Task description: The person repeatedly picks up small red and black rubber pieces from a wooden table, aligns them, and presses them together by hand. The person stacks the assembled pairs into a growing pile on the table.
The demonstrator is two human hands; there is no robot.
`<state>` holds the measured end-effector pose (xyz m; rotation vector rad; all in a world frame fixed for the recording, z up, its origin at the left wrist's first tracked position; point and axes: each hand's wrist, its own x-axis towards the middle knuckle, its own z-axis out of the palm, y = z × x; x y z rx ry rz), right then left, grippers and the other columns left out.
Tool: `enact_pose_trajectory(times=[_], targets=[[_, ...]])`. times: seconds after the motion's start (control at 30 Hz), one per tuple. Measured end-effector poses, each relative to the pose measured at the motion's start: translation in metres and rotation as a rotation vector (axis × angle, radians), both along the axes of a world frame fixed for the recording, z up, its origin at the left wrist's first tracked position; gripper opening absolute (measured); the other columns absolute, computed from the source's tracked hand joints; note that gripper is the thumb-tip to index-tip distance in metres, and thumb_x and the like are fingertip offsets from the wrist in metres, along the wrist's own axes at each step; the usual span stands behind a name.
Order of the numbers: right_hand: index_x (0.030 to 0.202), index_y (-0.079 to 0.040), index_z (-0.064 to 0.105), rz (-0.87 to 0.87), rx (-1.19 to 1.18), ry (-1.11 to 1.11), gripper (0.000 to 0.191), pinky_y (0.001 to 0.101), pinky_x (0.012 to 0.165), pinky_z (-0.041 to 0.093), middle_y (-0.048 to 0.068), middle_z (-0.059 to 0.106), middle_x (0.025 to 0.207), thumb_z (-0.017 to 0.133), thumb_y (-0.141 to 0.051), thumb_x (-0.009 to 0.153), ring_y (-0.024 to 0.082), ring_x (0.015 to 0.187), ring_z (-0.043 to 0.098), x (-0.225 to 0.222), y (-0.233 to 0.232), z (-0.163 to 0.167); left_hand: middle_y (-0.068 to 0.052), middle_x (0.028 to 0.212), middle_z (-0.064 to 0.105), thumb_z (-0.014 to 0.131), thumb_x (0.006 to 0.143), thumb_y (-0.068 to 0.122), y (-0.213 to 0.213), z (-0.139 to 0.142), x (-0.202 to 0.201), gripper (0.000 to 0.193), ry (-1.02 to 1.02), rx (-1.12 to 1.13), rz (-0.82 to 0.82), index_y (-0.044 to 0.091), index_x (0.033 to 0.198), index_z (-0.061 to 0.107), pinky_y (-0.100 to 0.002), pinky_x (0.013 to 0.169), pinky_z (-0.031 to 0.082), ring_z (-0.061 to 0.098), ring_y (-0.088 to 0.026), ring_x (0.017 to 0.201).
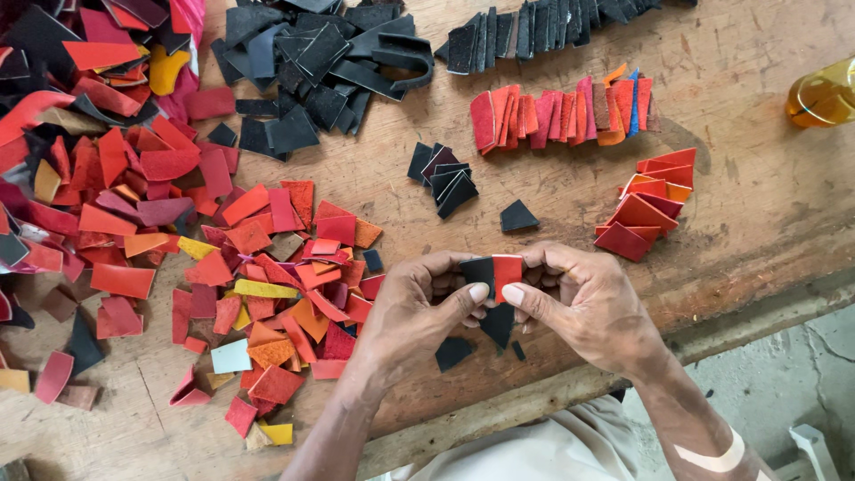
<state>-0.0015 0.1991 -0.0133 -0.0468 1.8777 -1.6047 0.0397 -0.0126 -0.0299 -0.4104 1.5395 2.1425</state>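
Stretching under everything, the wooden table (739,223) carries a wide heap of red, orange and yellow scraps (178,232) on the person's left, spilling toward the middle. Behind it lies a pile of black scraps (312,71), and a long overlapped row of black pieces (552,27) runs along the far edge. Nearer sit a fanned row of red pieces (561,111), a small stack of red and orange pieces (650,209), and a small cluster of dark pieces (443,176). An amber bottle (824,93) stands at the right edge.

Just above the near edge of the table, the left hand (419,312) and the right hand (588,303) meet, both curled nearly closed. Their thumbs and fingers pinch a black piece (478,272) and a red piece (508,267) held side by side, edges touching. More dark pieces poke out beneath the fingers.

The grip looks light and rests on the tips only, so the two pieces could slide out of line, or one could drop among the loose black bits (452,352) below and be lost near the edge.
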Motion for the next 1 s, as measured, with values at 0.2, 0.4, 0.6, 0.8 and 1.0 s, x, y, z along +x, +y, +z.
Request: enact_pose_trajectory(times=[0.2,0.4,0.6,0.8,1.0], targets=[[0.109,0.000,0.070,0.010,0.011,0.019,0.022,0.0246,0.062,0.063,0.003,0.074,0.089,0.072,-0.011,0.090,0.008,0.072,0.070,-0.002,0.000,-0.003,-0.004,0.090,0.075,0.070,0.093,0.009,-0.002,0.003,-0.002,0.028,-0.008,-0.030,-0.017,-0.002,0.119,0.070,-0.024,0.072,0.059,0.070,-0.008,0.079],[0.109,0.000,0.069,-0.024,-0.010,0.033,0.022,0.0241,0.063,0.066,0.004,0.074,0.089,0.073,-0.010,0.090,0.007,0.072,0.071,0.002,-0.004,-0.001,-0.004,0.090,0.076,0.070,0.091,0.008,-0.001,0.002,0.000,0.027,0.003,-0.098,0.003,-0.001,0.116,0.071,-0.023,0.071,0.060,0.071,-0.008,0.078],[0.108,0.000,0.071,-0.008,0.022,0.074,0.020,0.0225,0.059,0.062,0.004,0.076,0.087,0.072,-0.010,0.090,0.007,0.068,0.070,0.001,-0.004,-0.002,-0.003,0.090,0.075,0.069,0.093,0.007,0.003,0.004,-0.001,0.022,0.150,-0.139,0.013,-0.002,0.113,0.072,-0.023,0.075,0.061,0.070,-0.007,0.080],[0.109,0.002,0.070,-0.067,-0.036,0.007,0.020,0.0233,0.056,0.060,0.006,0.074,0.086,0.071,-0.009,0.092,0.008,0.066,0.068,0.002,-0.006,-0.013,-0.004,0.081,0.075,0.068,0.093,0.006,0.012,0.012,0.007,0.020,0.233,-0.459,0.018,0.001,0.111,0.073,-0.026,0.066,0.056,0.068,-0.009,0.073],[0.109,0.002,0.068,-0.069,-0.140,-0.037,0.020,0.0245,0.058,0.064,0.007,0.075,0.089,0.068,-0.010,0.093,0.010,0.069,0.071,-0.003,0.001,-0.015,-0.004,0.099,0.074,0.070,0.093,0.002,0.011,-0.001,0.003,0.023,0.116,0.058,0.089,-0.002,0.116,0.066,-0.026,0.082,0.059,0.068,-0.009,0.090]])
